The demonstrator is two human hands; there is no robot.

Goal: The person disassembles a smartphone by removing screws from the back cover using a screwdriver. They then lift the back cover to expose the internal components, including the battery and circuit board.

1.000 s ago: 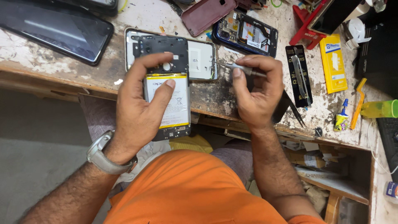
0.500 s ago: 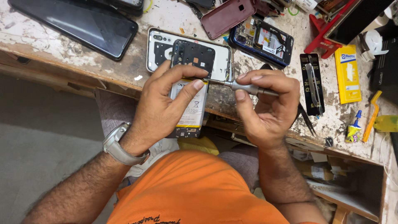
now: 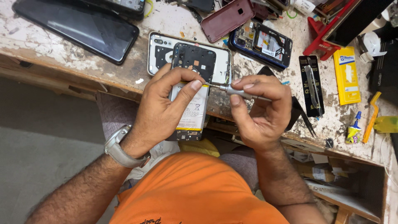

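Phone repair workshop for sure: scarred, paint-flecked worktop (image 3: 62,54) littered with opened phones (image 3: 260,43), a loose back cover (image 3: 227,18), tweezers (image 3: 313,85), a glue tube (image 3: 353,129) and a screen (image 3: 76,28).

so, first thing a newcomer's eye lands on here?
The opened phone with its back off and battery showing, at the centre over the bench edge, held in the left hand. Beside it the right hand holds a small screwdriver, its tip at the phone's right edge. Behind them, the worn white workbench is strewn with other phones and parts, with a dark red back cover at the top.
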